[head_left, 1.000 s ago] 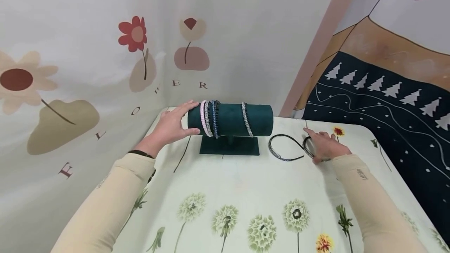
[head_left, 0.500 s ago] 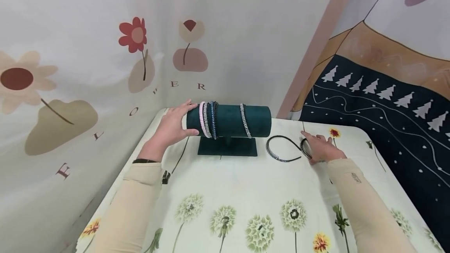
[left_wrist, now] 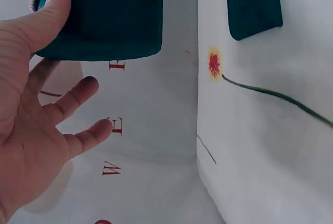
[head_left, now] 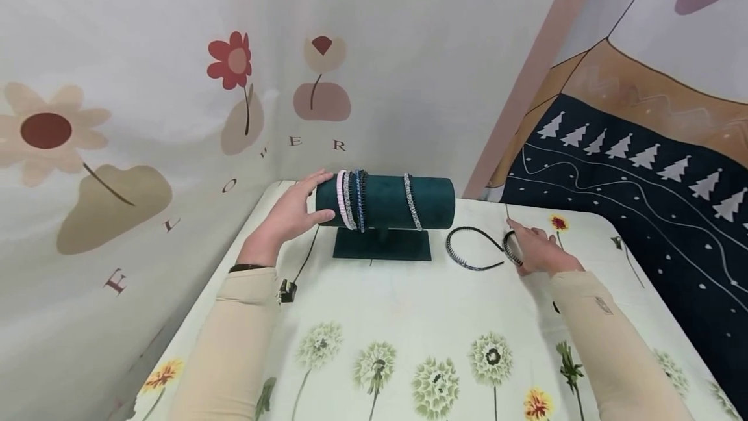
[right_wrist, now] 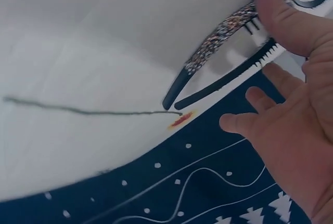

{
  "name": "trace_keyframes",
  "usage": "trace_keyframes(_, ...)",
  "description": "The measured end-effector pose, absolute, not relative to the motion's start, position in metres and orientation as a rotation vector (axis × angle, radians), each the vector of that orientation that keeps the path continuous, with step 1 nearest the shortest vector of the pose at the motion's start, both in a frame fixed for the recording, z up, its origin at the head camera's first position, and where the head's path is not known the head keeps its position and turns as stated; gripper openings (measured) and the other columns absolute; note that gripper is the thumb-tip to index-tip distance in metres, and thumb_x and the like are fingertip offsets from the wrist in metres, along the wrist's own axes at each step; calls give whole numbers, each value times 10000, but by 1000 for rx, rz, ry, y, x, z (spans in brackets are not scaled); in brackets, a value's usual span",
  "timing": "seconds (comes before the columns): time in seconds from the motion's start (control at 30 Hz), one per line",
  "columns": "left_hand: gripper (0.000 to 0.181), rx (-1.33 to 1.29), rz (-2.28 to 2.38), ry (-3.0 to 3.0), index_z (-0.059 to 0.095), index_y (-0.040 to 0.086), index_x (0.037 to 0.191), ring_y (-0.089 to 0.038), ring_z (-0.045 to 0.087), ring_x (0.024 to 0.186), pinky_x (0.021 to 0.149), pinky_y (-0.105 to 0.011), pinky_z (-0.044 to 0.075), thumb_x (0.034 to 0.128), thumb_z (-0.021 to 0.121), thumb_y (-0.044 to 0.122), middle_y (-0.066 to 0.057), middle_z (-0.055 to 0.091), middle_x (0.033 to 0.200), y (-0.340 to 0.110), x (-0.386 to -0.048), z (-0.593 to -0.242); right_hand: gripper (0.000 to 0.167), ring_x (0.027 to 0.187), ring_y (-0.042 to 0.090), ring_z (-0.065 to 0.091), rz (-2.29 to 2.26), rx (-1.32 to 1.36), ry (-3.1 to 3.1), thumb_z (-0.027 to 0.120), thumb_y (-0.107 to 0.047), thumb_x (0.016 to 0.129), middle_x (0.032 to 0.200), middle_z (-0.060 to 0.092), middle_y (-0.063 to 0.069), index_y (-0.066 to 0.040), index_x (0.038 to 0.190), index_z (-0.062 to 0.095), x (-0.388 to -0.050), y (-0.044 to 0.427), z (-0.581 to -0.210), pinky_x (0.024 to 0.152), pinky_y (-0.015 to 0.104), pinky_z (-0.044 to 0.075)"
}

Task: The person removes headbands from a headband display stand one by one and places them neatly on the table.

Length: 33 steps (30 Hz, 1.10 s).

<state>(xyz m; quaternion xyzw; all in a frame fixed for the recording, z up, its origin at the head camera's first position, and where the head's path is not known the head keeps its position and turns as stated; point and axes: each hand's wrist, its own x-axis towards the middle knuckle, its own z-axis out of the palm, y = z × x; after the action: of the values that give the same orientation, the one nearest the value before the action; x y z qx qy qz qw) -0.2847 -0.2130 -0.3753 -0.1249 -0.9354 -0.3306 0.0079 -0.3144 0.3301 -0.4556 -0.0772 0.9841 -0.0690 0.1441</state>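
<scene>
A dark green velvet roll stand [head_left: 382,203] stands on the table and bears several headbands. Toward its left end sit a pink headband [head_left: 341,200], a silver one and dark blue ones; a silver glitter headband [head_left: 411,201] circles it farther right. My left hand [head_left: 289,213] grips the roll's left end, thumb [left_wrist: 54,10] in front and fingers behind. On the table to the right, my right hand [head_left: 540,249] pinches a toothed glitter headband [right_wrist: 221,39]; its fingertips are partly hidden. A second black toothed headband [head_left: 467,266] lies just left of that hand.
A white flower-print cloth [head_left: 397,304] covers the table. Behind it hangs a pale curtain [head_left: 409,83] with printed flowers and letters. A dark blue cloth [head_left: 631,193] with white trees hangs along the right side.
My left forearm has swung inward to the right, while that hand keeps its place on the roll. The right hand has barely moved. The view has shifted slightly.
</scene>
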Motion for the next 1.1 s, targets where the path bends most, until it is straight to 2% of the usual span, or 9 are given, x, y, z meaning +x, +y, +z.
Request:
trace_keyframes(0.13, 836, -362, -1035, -2920, 303, 279, 1700, -380, 228, 1659, 1304, -633, 281, 1007, 770, 247, 6, 176, 1816, -210, -286, -377, 1289, 1451, 692, 283, -342, -214, 2854, 941, -101, 778, 1626, 319, 427, -15, 1696, 40, -310, 335, -453, 1157, 831, 301)
trace_keyframes(0.27, 839, -335, -1051, -2921, 298, 307, 1698, -380, 262, 1647, 1285, -647, 311, 1006, 769, 251, 24, 172, 1817, -208, -287, -378, 1128, 1523, 611, 303, -819, -131, 2821, 759, -142, 990, 1696, 254, 369, -65, 1705, -109, -307, 335, -440, 1211, 755, 315)
trace_keyframes(0.4, 844, -306, -1065, -2933, 291, 328, 1696, -393, 337, 1613, 1262, -652, 348, 1005, 771, 257, 34, 163, 1818, -208, -285, -377, 954, 1548, 447, 414, -1470, -37, 2725, 598, -362, 1104, 1745, 281, 250, -130, 1723, -91, -301, 322, -419, 1271, 663, 309)
trace_keyframes(0.5, 848, -293, -1092, -2936, 286, 340, 1695, -421, 427, 1556, 1228, -650, 399, 1006, 771, 255, 41, 154, 1820, -209, -284, -376, 927, 1349, 193, 626, -1755, -7, 2667, 572, -486, 1084, 1752, 307, 193, -173, 1736, -7, -296, 307, -399, 1288, 566, 348)
trace_keyframes(0.57, 848, -286, -1110, -2935, 285, 345, 1695, -430, 461, 1528, 1202, -641, 433, 1006, 770, 250, 50, 151, 1820, -209, -284, -375, 910, 1196, 34, 650, -1877, -18, 2630, 585, -499, 1072, 1760, 296, 179, -198, 1737, 42, -295, 298, -384, 1284, 470, 387)
trace_keyframes(0.63, 847, -279, -1126, -2933, 285, 349, 1695, -431, 475, 1514, 1180, -634, 457, 1008, 769, 249, 61, 148, 1819, -209, -283, -375, 892, 1128, -43, 631, -1933, -56, 2615, 601, -488, 1067, 1762, 298, 165, -221, 1736, 76, -295, 288, -368, 1265, 386, 419)
trace_keyframes(0.73, 841, -272, -1140, -2931, 286, 347, 1696, -434, 468, 1513, 1162, -631, 471, 1012, 764, 246, 67, 144, 1820, -210, -283, -377, 903, 1370, 113, 590, -1862, -177, 2685, 645, -484, 1051, 1760, 318, 129, -272, 1732, 91, -297, 269, -344, 1292, 431, 382)
trace_keyframes(0.87, 840, -264, -1153, -2930, 288, 348, 1695, -440, 462, 1514, 1146, -628, 483, 1011, 765, 248, 73, 140, 1820, -212, -283, -377, 1020, 1624, 382, 302, -1440, -458, 2893, 742, -441, 1006, 1756, 310, 147, -303, 1733, 40, -306, 234, -318, 1286, 653, 301)
trace_keyframes(1.1, 842, -276, -1165, -2927, 288, 358, 1694, -436, 472, 1506, 1138, -617, 496, 1009, 767, 253, 71, 143, 1819, -209, -283, -378, 1256, 1623, 473, 181, -796, -794, 2962, 899, -499, 849, 1785, 237, 132, -282, 1739, 40, -329, 175, -304, 1258, 726, 273)
